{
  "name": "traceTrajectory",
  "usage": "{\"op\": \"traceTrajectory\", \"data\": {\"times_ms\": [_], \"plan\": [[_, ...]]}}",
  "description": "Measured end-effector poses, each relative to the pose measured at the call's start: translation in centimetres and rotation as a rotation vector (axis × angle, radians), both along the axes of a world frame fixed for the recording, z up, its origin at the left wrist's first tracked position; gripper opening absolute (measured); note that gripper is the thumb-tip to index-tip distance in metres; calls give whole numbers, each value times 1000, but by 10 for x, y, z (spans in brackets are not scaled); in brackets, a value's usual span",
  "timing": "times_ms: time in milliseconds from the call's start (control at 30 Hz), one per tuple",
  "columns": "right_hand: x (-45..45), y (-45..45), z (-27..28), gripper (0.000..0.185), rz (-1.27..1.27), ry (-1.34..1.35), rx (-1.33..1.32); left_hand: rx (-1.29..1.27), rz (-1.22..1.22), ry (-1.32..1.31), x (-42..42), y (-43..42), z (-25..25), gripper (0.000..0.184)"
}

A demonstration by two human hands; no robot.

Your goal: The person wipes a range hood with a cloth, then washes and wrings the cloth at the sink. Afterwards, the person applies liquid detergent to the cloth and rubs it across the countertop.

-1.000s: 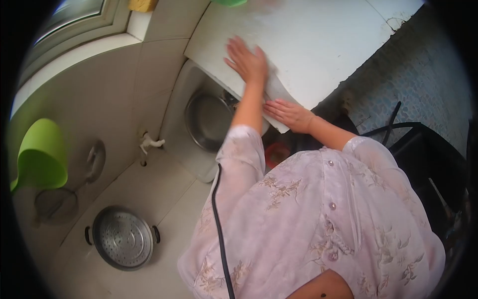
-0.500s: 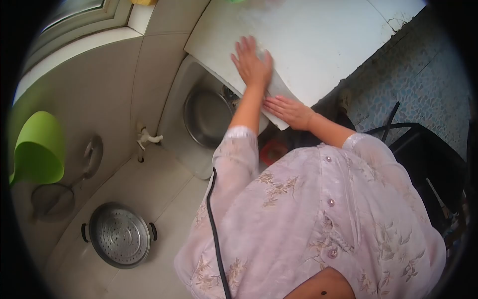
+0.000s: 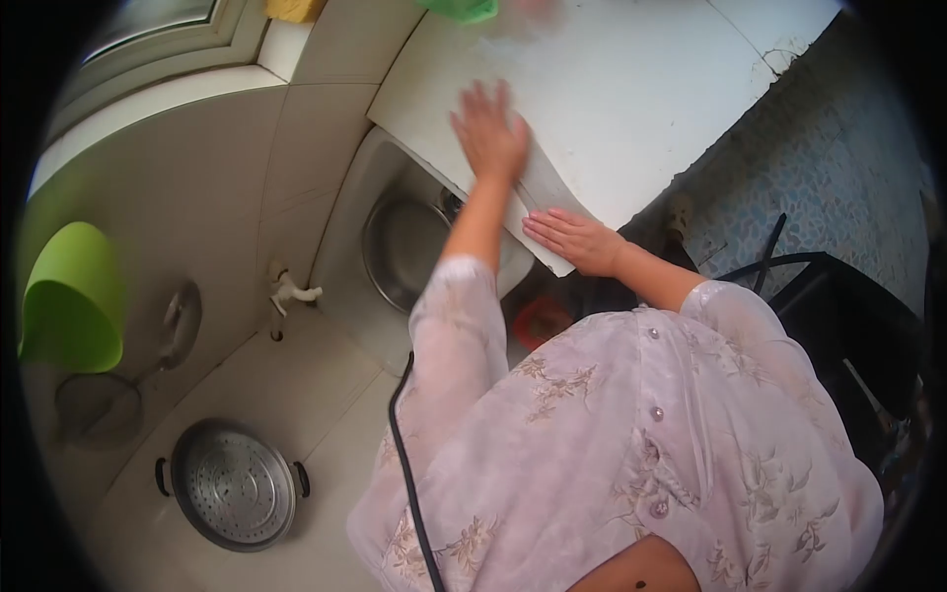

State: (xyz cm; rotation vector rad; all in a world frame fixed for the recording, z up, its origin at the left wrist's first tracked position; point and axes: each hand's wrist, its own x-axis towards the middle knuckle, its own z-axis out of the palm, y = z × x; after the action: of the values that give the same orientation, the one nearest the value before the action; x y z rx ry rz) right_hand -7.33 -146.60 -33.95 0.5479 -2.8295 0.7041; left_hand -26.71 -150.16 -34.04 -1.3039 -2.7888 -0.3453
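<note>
My left hand (image 3: 490, 138) is over the white countertop (image 3: 641, 109), fingers spread and a little smeared by motion. Lower down, my right hand (image 3: 577, 240) lies flat with straight fingers at the counter's near corner, its fingertips on a pale greyish strip (image 3: 550, 183). That strip runs along the counter's edge between my two hands; its material is unclear. Neither hand grips anything. Left of my forearm, partly under the countertop, is a sink with a metal basin (image 3: 400, 252) in it.
A green plastic scoop (image 3: 74, 296) and a strainer (image 3: 99, 407) hang on the left wall, near a white tap (image 3: 291, 293). A perforated steamer pot (image 3: 235, 483) stands below. Green plastic (image 3: 464, 10) lies at the counter's top, and a black chair-like object (image 3: 838, 316) is at right.
My left hand has shifted slightly left, baring more of the pale strip. My right hand stays at the corner, slightly lower in view. The view has tilted a little, showing more green plastic.
</note>
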Motion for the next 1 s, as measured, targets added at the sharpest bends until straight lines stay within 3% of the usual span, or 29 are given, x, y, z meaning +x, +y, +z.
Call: {"op": "traceTrajectory", "data": {"times_ms": [33, 100, 200, 267, 333, 367, 433, 600, 667, 733, 800, 867, 967, 1000], "plan": [[0, 1, 1, 54, 26, -58, -19, 81, 111, 5, -26, 9, -3, 56], [3, -3, -4, 57, 1, -33, -88, -23, 158, 10, -58, 17, 10, 59], [0, 4, -2, 57, -19, 8, -69, 75, 153, -136, -35, -2, -14, 60], [1, 3, 3, 55, 33, -69, -54, 264, -153, -433, 18, -30, -1, 59], [2, 1, -6, 53, 50, -66, 39, -75, -245, -275, 69, -41, 24, 58], [2, 0, -10, 53, 54, -65, 31, -77, -240, -278, 64, -37, 24, 58], [1, -1, -4, 55, 14, -43, -52, -66, -172, -69, 43, -25, 15, 58], [6, -4, 1, 55, 15, -46, -138, 18, 134, 79, -70, 13, -6, 56], [1, 1, -2, 55, 3, -31, -61, -14, 290, -59, -53, 14, -3, 58], [2, 0, -6, 53, -12, 13, -53, 121, 28, -185, -14, -8, -14, 55], [2, -2, -10, 51, 12, -3, -23, 229, -147, -479, 40, -27, 7, 51], [3, -1, -23, 50, 117, -134, -19, 84, -255, -190, 73, -38, 20, 45], [-2, 0, 3, 56, 5, -52, 10, 75, -111, 124, 26, -11, 8, 43], [-8, 2, 7, 56, 23, -48, 8, -17, 13, 20, 0, 8, 21, 47]]}}
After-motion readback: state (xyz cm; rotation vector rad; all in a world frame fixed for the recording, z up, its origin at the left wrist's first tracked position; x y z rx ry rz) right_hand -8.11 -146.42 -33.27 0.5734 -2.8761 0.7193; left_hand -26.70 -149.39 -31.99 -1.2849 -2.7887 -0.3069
